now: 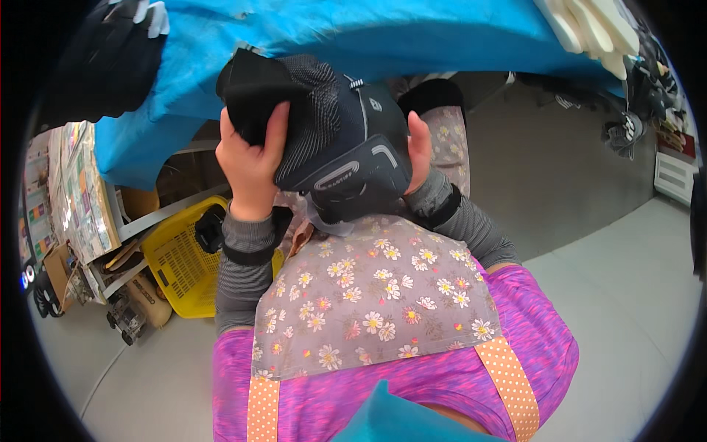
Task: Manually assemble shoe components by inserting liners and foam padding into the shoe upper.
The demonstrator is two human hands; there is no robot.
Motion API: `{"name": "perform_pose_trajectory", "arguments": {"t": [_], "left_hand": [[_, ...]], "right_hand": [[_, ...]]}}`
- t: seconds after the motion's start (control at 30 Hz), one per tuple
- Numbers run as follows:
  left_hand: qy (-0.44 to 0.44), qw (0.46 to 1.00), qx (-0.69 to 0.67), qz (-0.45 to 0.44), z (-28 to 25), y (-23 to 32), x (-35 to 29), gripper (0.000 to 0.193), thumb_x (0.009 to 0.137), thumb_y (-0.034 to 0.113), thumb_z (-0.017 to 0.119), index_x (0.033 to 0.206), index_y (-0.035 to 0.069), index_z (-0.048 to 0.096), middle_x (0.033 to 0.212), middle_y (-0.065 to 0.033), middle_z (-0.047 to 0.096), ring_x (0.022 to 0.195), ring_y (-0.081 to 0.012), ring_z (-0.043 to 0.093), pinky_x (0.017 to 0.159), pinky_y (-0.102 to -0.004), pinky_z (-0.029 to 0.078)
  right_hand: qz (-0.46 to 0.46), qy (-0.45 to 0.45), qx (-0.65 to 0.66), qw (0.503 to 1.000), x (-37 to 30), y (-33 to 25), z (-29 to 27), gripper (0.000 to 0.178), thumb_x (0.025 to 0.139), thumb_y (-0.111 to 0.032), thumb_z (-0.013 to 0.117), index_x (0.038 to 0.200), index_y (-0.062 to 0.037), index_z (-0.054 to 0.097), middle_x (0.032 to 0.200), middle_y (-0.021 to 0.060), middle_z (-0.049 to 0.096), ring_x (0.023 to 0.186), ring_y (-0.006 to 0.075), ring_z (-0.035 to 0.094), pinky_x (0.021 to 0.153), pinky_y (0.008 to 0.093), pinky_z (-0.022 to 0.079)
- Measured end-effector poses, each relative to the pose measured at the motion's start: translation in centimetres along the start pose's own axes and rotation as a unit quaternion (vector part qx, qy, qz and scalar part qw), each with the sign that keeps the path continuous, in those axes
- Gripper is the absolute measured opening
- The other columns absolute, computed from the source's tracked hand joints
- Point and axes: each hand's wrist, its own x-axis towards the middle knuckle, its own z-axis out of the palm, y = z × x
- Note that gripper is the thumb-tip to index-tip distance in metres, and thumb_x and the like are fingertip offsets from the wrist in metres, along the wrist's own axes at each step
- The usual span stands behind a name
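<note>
A black and dark grey fabric bag (pixel 346 158), with textured panels, pale piping and a stitched front pocket, is held up in front of my chest. My left hand (pixel 252 151) grips a loose black fabric part of it at the left, thumb and fingers closed round the cloth. On the other side, my right hand (pixel 418 155) holds the bag's right edge; the thumb points up and the other fingers are hidden behind it. A flowered grey apron (pixel 375 295) covers my lap and chest below the bag.
A blue-covered table (pixel 331 29) curves across the far side. Dark fabric pieces (pixel 103 70) lie at its left, pale elongated forms (pixel 589 29) at its right. A yellow plastic basket (pixel 180 258) stands on the floor at my left, near a metal frame (pixel 166 217).
</note>
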Motion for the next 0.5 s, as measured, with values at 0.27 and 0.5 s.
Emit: {"name": "perform_pose_trajectory", "arguments": {"t": [0.27, 0.5], "left_hand": [[-0.016, 0.993, 0.110, 0.043, -8.3, 1.7, 1.3, 0.016, 0.085, 0.008, 0.067, 0.094, -0.004, 0.064, 0.076, -0.0049, 0.066, 0.069, -0.0082, 0.057, 0.063, -0.0209, 0.044], [-0.038, 0.995, 0.084, -0.024, -10.8, 0.1, 1.4, 0.028, 0.087, 0.015, 0.066, 0.073, -0.004, 0.050, 0.057, -0.0048, 0.040, 0.056, -0.0095, 0.033, 0.049, -0.0262, 0.030]], "right_hand": [[0.188, -0.081, -0.067, 0.977, 0.9, -0.9, 3.7, 0.039, 0.077, -0.013, 0.047, 0.104, 0.0127, 0.059, 0.099, 0.0225, 0.066, 0.086, 0.0293, 0.066, 0.081, 0.0368, 0.052], [0.164, -0.018, -0.184, 0.969, 1.4, 0.3, 6.5, 0.042, 0.072, -0.009, 0.051, 0.110, 0.0076, 0.057, 0.101, 0.0175, 0.066, 0.091, 0.0266, 0.064, 0.084, 0.0346, 0.051]]}}
